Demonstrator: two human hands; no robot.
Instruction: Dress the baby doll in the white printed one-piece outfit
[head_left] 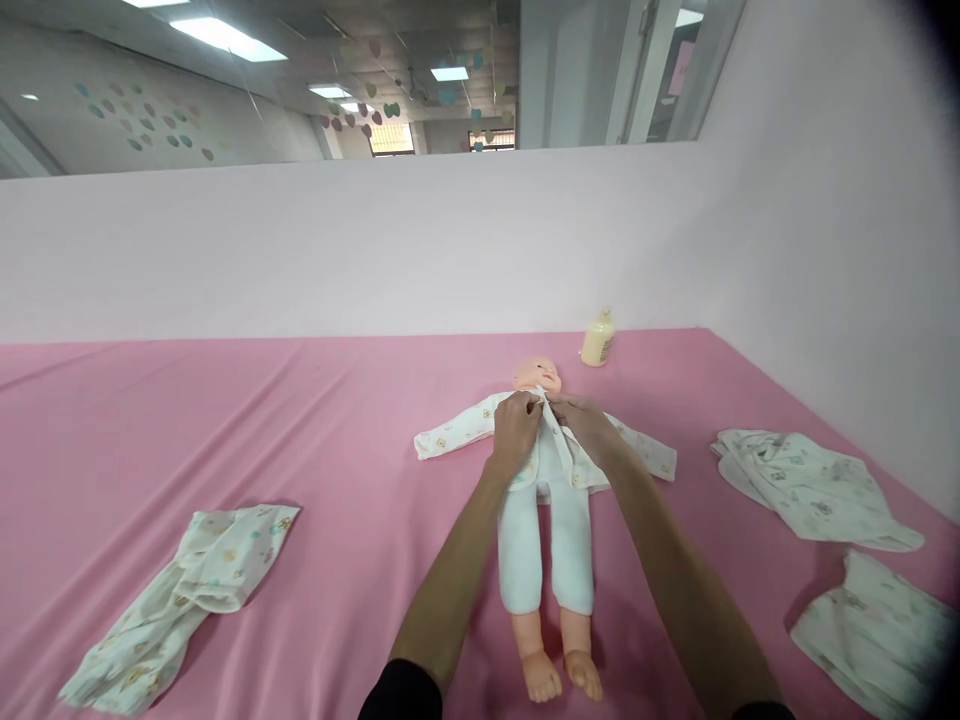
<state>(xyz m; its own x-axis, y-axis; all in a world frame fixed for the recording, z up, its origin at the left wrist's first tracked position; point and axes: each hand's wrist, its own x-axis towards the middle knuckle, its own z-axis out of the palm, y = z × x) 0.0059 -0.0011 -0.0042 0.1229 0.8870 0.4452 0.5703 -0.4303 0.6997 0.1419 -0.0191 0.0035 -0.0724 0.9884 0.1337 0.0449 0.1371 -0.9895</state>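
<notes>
A baby doll lies on its back on the pink sheet, head away from me and bare feet toward me. It wears a white printed top with sleeves spread out and pale leggings. My left hand pinches the top's front edge at the doll's chest, just under the neck. My right hand grips the opposite front edge beside it. Both hands meet at the collar.
A cream baby bottle stands past the doll's head near the white wall. A crumpled printed garment lies at front left. Two more printed cloths lie at the right, by the side wall.
</notes>
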